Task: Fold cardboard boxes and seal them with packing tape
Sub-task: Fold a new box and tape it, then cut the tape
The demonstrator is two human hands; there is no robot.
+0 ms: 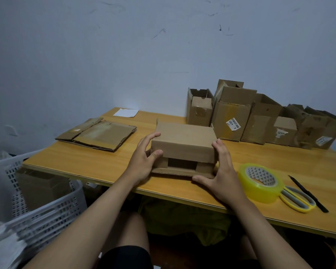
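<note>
A small brown cardboard box (183, 144) lies on its side near the front of the wooden table (97, 164), its open end facing me with the flaps partly folded in. My left hand (144, 162) grips the box's left edge, thumb on the near flap and fingers on top. My right hand (221, 171) holds the right side, fingers up along the corner and thumb by the bottom flap. A roll of clear yellowish packing tape (260, 183) stands just right of my right hand.
Yellow-handled scissors (297, 199) and a black pen (308, 194) lie right of the tape. Flattened cardboard (97, 133) lies at the left, several opened boxes (235, 117) line the back right, a white paper (125, 112) sits at the back. A white basket (47, 202) stands left of the table.
</note>
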